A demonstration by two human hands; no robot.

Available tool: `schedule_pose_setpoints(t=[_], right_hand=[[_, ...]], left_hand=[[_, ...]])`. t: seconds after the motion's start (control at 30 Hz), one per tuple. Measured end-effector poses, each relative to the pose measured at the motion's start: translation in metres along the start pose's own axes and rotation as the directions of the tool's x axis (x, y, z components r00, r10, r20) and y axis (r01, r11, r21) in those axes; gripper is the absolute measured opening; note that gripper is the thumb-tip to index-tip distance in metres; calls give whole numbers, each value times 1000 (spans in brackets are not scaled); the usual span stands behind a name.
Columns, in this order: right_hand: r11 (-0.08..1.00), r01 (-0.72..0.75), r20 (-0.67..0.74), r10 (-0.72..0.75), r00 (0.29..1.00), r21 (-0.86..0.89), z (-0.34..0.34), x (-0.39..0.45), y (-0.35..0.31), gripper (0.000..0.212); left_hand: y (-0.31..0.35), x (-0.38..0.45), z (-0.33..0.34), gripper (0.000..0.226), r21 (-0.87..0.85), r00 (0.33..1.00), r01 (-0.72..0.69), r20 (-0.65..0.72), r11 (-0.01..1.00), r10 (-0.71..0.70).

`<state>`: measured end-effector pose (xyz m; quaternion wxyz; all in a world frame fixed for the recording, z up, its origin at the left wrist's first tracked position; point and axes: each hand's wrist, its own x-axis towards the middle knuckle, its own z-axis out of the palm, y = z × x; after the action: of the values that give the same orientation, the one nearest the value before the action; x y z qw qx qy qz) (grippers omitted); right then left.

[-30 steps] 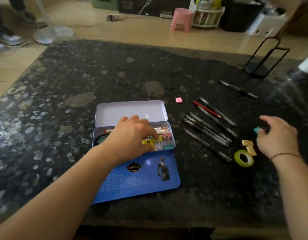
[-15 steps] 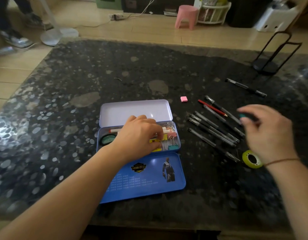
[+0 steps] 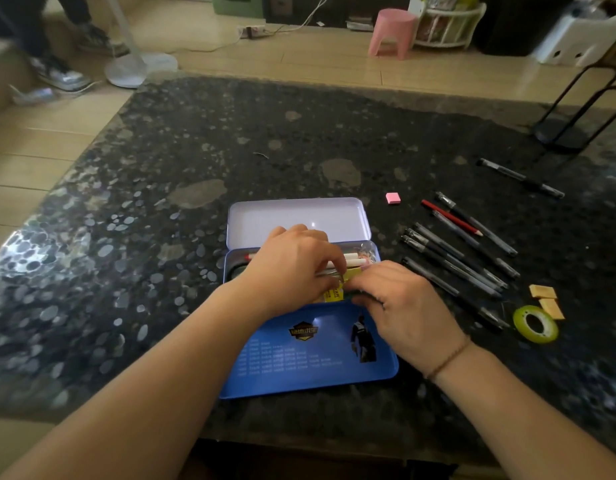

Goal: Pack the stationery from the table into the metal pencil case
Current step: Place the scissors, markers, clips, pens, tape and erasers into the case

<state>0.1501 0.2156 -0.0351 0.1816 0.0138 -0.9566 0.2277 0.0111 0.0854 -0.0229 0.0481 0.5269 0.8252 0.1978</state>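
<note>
While both hands crowd the tray, read each line against your fingers.

Case: the case is thin painted metal, rigid and slick, opened in three parts: a pale lid beyond your fingers, the filled tray under them, a blue panel toward your wrists. It will likely skate on the table if pushed.

Left hand: your left hand lies curled over the tray, fingers bent down onto the white sticks; whether they pinch one I cannot tell.

Right hand: your right hand is folded in at the tray's near right corner, fingertips tucked under; what they hold, if anything, is hidden.

Yellow item: a yellow packet shows between your two sets of fingers, inside the tray.

Pens: the pens lie right of your right fingers, in a loose slanted row, with a red pencil among them. Slim, stiff, smooth barrels, light, prone to roll; take each at mid-barrel.

Pink eraser: the pink eraser sits beyond your fingers, past the lid corner. Small, soft, grippy; pinch its sides.

Tape: the tape lies far right, a flat green ring; hook a finger through.

Tan blocks: two tan blocks lie just beside the tape, small and flat.
</note>
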Motion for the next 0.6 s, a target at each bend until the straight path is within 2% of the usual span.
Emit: schedule_pose_setpoints(t=[0.17, 0.3, 0.4, 0.5, 0.6], right_hand=[[1000, -2, 95, 5, 995, -28, 1, 3, 5, 19], [999, 17, 107, -14, 994, -27, 0, 4, 5, 21], [994, -73, 120, 62, 991, 86, -3, 2, 5, 28], [993, -101, 182, 88, 979, 60, -5, 1, 3, 33], [999, -42, 91, 44, 995, -20, -11, 10, 9, 31]], left_hand=[[2, 0, 0, 12, 34, 1000, 8, 25, 999, -9], [2, -1, 0, 15, 50, 999, 2, 42, 999, -4], [1, -2, -4, 16, 35, 998, 24, 51, 999, -26], [-2, -7, -9, 10, 4, 996, 62, 61, 998, -62], [-1, -14, -8, 12, 6, 994, 93, 58, 996, -94]])
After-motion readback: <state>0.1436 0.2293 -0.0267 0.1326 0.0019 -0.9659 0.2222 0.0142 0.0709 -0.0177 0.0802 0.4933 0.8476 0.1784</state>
